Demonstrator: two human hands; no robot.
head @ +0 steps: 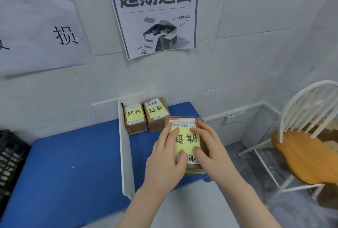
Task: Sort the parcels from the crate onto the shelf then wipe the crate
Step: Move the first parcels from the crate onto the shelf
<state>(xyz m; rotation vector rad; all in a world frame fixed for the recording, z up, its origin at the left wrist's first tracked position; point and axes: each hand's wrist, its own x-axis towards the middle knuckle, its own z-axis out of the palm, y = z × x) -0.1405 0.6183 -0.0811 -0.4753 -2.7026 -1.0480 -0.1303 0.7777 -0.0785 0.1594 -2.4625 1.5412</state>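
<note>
1. Both hands rest on top of one parcel [186, 142], a brown cardboard box with a white barcode label at its far end and a yellow note with black handwriting on its lid
2. Left hand [167, 156] lies on the box's left part; its fingers are nearly straight and flat on the lid, index tip near the barcode, thumb [182, 155] pressed on the note's near edge
3. Right hand [210, 147] lies on the right part in the same way, fingers laid flat across the top by the label, thumb down at the note's near right corner; neither hand curls round the box
4. The parcel sits on the blue shelf [73, 154], in the section right of a white divider [125, 153] that runs from the wall toward the camera; whether it is fully set down cannot be told
5. Two more boxes stand in that section against the wall: box A [135, 119] just beside the divider and box B [156, 113] touching its right side; each bears a yellow note with the same writing, and the held parcel is near box B's front corner
6. On the wall above hangs a taped poster [155, 19] with large black characters and a drawing of an open carton; a second sheet [40, 32] hangs to its left
7. A dark crate [9, 160] shows at the left edge
8. A chair [307, 136], white frame and wooden seat, stands on the floor to the right
</note>
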